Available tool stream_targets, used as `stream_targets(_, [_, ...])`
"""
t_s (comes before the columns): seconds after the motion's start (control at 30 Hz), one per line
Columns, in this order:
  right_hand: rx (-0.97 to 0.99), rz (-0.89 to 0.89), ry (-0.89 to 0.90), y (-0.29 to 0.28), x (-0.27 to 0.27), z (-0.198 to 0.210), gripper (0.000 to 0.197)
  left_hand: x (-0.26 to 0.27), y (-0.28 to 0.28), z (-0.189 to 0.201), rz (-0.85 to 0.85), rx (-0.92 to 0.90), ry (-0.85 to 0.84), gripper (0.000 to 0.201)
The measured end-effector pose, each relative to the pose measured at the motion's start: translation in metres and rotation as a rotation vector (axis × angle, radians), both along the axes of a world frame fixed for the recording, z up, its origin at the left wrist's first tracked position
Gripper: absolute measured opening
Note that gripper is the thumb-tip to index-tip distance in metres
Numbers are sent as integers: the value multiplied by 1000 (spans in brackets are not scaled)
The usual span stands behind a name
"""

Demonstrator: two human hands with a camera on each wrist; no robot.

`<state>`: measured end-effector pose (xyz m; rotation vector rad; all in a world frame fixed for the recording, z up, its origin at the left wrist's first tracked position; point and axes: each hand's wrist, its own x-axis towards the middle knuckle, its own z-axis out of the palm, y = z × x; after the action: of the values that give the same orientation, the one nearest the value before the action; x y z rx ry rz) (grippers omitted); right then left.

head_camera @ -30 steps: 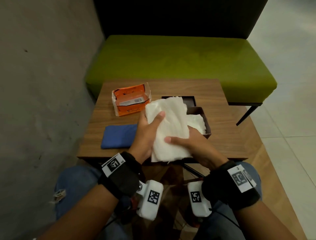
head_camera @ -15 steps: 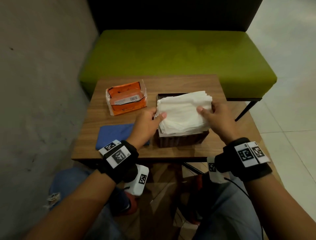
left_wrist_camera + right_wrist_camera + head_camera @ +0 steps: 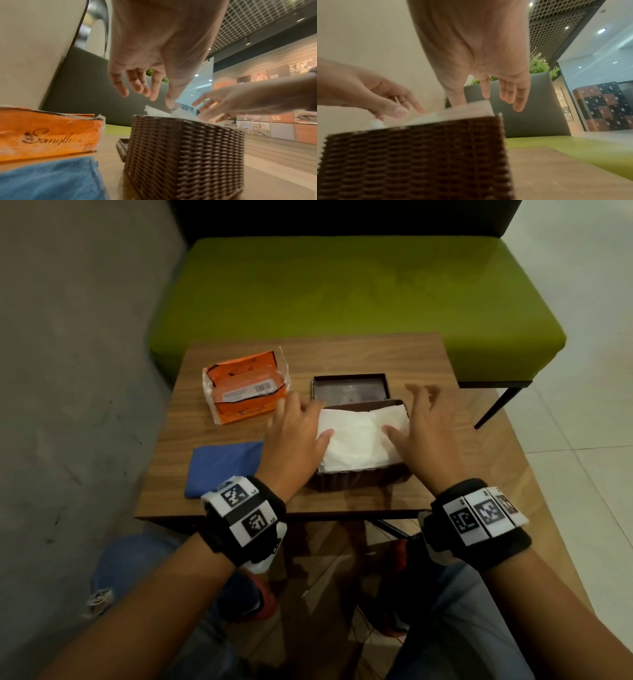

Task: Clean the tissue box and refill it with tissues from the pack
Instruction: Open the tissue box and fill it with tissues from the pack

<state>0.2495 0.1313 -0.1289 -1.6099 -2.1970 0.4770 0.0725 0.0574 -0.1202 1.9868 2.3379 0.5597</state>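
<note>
Currently, a seated person leans over a small wooden table with both hands over a brown woven tissue box. A white stack of tissues fills the open box up to its rim. The left hand hovers over the box's left side, fingers spread and relaxed, its thumb lying on the tissues. The right hand is over the right side, fingers spread the same way, thumb touching the stack; neither hand grips anything. Just behind the box lies its dark lid, flat on the table. To the left, at the back, sits the torn-open orange tissue pack. A folded blue cloth lies in front of the pack, just beside the left wrist. Beyond the table stands a green cushioned bench.
</note>
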Motion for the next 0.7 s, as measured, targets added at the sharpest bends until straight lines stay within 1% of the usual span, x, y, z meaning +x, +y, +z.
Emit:
stream_targets(0.03, [50,19,52,-4,0,4,55,4,-4,1,-40,95,-12,36])
stream_targets(0.07, [76,55,88,-9,-2,7,46,9,-7,2,-103,149,-23,33])
stream_targets(0.1, [65,108,103,-13,-5,9,37,15,-8,1,-182,152,-29,28])
stream_targets(0.13, [40,168,81,-16,-10,10,29,20,-8,-2,-255,123,-27,24])
stream_targets(0.17, [13,223,13,-18,-16,9,26,24,-6,-5,-305,84,-25,21])
stream_targets(0.23, [-52,286,-170,-20,-24,6,29,25,0,-11,-323,-21,-34,23])
stream_targets(0.3, [-137,265,-266,-19,-26,4,35,22,5,-18,-271,-140,-26,29])
stream_targets(0.37, [-171,241,-279,-17,-25,2,38,18,9,-21,-219,-215,40,32])
stream_targets(0.47, [-176,234,-295,-18,-26,5,42,15,10,-15,-163,-226,147,33])
stream_targets(0.57, [-167,199,-308,-18,-29,10,50,13,12,-6,-119,-241,189,33])
stream_targets(0.7, [-289,206,-440,-14,-37,11,52,10,20,-8,-127,-394,204,37])
